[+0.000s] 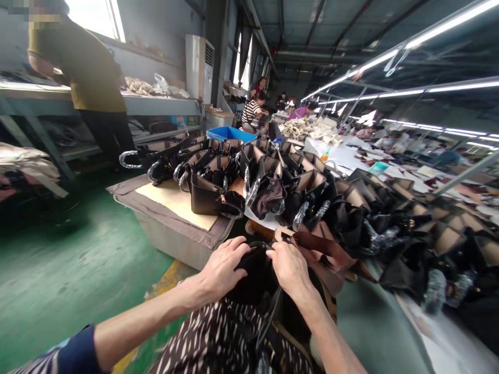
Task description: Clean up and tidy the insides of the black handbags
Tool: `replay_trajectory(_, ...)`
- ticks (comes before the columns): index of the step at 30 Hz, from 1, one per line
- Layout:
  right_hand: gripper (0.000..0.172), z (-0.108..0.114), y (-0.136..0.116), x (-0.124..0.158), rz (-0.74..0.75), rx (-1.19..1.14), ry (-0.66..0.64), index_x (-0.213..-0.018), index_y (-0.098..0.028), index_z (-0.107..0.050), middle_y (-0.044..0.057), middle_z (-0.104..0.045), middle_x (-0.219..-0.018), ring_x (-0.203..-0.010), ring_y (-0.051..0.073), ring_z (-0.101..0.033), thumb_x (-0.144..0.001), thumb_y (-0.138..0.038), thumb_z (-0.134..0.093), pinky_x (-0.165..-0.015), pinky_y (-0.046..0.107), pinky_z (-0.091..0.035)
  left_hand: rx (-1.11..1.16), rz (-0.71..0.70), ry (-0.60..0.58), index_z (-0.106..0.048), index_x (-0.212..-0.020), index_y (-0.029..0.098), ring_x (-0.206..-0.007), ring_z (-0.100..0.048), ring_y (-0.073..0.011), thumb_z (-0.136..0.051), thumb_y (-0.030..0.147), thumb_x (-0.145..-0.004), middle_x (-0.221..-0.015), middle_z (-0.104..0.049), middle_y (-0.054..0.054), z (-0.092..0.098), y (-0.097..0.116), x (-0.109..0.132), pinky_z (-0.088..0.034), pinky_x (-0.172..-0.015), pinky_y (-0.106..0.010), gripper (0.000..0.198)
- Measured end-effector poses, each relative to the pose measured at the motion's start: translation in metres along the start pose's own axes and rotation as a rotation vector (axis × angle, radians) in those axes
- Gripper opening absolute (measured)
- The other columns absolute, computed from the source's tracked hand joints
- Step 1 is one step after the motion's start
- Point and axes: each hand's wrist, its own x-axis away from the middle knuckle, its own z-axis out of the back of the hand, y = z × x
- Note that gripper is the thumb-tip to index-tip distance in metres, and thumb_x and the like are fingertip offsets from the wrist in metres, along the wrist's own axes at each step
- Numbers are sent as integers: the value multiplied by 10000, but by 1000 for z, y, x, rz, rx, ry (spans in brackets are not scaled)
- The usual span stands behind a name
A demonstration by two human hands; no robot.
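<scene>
A black handbag (256, 278) is in front of my body, above my patterned clothing, its dark opening between my two hands. My left hand (226, 264) grips its left edge, fingers over the rim and thumb on the near side. On the opposite edge, my right hand (289, 266) has its fingers curled over the rim. Just beyond my right hand lies a brown leather bag piece (322, 252) with a folded strap. The lower part of the black handbag is lost in shadow.
Rows of black handbags (206, 196) with plastic-wrapped handles fill the surfaces ahead and to the right. A cloth-covered bin (171, 228) stands front left. Behind the bags is a blue crate (232, 134). A person (83, 67) stands at a bench on the left; others sit farther back.
</scene>
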Motion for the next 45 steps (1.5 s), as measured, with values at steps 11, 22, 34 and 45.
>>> replay_trajectory(11, 158, -2, -7, 29, 12, -11, -14, -804, -198, -607, 69, -663, -839, -842, 215, -603, -834, -267, -468, -674, 285, -359, 139, -89, 30, -583, -730, 170, -800, -571, -122, -506, 137, -768, -913, -614, -1, -15, -14, -25, -420, -757, -204, 92)
replay_trajectory(22, 165, -19, 12, 41, 1, -82, -84, -871, -217, -618, 77, -668, -860, -900, 223, -588, -819, -276, -473, -711, 285, -361, 163, 13, 11, -522, -690, 173, -615, -498, -103, -513, 186, -768, -645, -552, 25, -41, -3, -13, -343, -589, -189, 80)
replay_trajectory(34, 165, -5, 14, 44, 96, -402, -247, -717, -237, -616, -10, -644, -778, -838, 153, -556, -760, -270, -460, -670, 229, -327, 20, -56, -275, -501, -801, 205, -602, -495, -113, -473, 141, -717, -647, -542, 38, -4, 6, -19, -318, -549, -192, 109)
replay_trajectory(45, 108, -43, 22, 50, 28, -617, -336, -738, -233, -569, -80, -577, -613, -619, 110, -488, -657, -304, -568, -563, 213, -286, 78, -84, -315, -577, -879, 199, -715, -555, -127, -471, 174, -779, -790, -595, 9, -27, -3, 9, -388, -636, -194, 148)
